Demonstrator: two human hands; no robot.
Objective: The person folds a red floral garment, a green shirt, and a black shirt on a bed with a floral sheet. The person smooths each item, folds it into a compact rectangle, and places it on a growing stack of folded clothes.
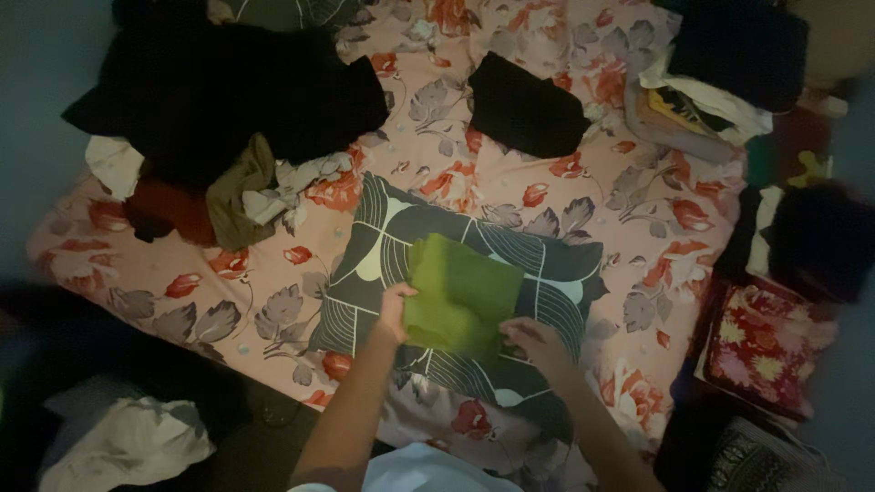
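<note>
Both hands, left hand (396, 310) and right hand (533, 342), fingers pinching folded green cloth (460, 293) atop dark patterned pillow (392, 237) on bed (273, 301); soft pillow likely lets the fold slip crooked.

Left hand (394, 310) and right hand (536, 342) grip a folded green cloth (458, 293) on a dark patterned pillow (547, 264), atop a floral bed (273, 292).

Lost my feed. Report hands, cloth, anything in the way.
Left hand and right hand both gripping green cloth. Cloth folded, lying on dark pillow. Clothes pile well clear, far side of bed.
</note>
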